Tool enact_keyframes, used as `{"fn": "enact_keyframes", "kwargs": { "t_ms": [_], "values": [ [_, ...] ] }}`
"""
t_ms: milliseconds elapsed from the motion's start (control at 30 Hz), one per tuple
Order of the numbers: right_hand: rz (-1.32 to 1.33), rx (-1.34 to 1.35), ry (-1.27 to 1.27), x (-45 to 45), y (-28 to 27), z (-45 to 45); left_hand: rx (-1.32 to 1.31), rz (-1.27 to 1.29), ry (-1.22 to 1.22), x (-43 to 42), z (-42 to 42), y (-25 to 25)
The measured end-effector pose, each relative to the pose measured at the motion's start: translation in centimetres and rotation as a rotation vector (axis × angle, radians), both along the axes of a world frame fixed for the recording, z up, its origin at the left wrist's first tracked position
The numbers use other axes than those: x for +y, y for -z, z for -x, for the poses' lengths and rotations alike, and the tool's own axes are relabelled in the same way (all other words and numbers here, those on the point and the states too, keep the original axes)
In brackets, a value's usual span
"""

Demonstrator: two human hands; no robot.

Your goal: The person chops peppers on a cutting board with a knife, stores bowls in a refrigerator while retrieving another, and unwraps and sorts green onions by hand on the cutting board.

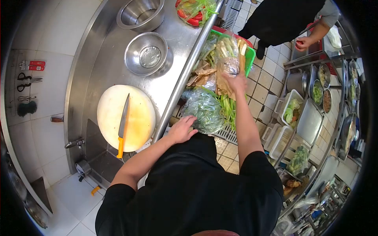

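My left hand (183,129) rests at the near edge of a clear plastic bag of leafy greens (202,110), fingers apart, thumb away from them. Farther forward, my right hand (237,83) is closed on the lower part of a plastic bag of long pale stalks (227,51), like leeks or spring onions, partly wrapped in brown paper. Its fingertips are partly hidden by the wrapping. Loose green leaves (227,108) hang out below that hand. Crumpled brown paper (202,74) lies between the two bags. All this sits in a green crate (250,59).
On the steel counter (106,51) left of me, a knife (124,122) lies on a round cutting board (108,106), near two metal bowls (146,54) and bagged red peppers (193,13). At right stand shelves with food containers (293,106). A co-worker's hand (305,43) holds something red.
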State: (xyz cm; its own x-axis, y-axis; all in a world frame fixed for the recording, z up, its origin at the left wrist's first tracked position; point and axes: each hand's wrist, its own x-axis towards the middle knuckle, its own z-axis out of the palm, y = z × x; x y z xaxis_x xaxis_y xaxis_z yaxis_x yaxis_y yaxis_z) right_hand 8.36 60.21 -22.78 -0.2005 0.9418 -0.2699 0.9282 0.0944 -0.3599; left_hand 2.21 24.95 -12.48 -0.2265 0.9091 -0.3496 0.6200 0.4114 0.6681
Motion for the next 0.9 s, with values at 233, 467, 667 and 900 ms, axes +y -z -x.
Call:
{"fn": "enact_keyframes", "kwargs": {
  "t_ms": [233,467,667,900],
  "values": [
    [0.08,-0.319,-0.055,-0.3,0.9,4.6,0.503,-0.292,-0.19,1.6,4.5,-4.1],
    [0.247,0.012,-0.106,2.2,0.0,1.7,0.907,-0.083,-0.374,3.4,19.4,-1.8],
    [0.663,0.556,0.011,5.7,-3.1,-2.5,0.666,0.338,-0.342,1.6,24.5,-2.7],
    [0.971,0.957,0.057,3.0,-7.9,-10.1,0.925,-0.148,-0.36,-0.6,21.6,-0.9]
  ]
}}
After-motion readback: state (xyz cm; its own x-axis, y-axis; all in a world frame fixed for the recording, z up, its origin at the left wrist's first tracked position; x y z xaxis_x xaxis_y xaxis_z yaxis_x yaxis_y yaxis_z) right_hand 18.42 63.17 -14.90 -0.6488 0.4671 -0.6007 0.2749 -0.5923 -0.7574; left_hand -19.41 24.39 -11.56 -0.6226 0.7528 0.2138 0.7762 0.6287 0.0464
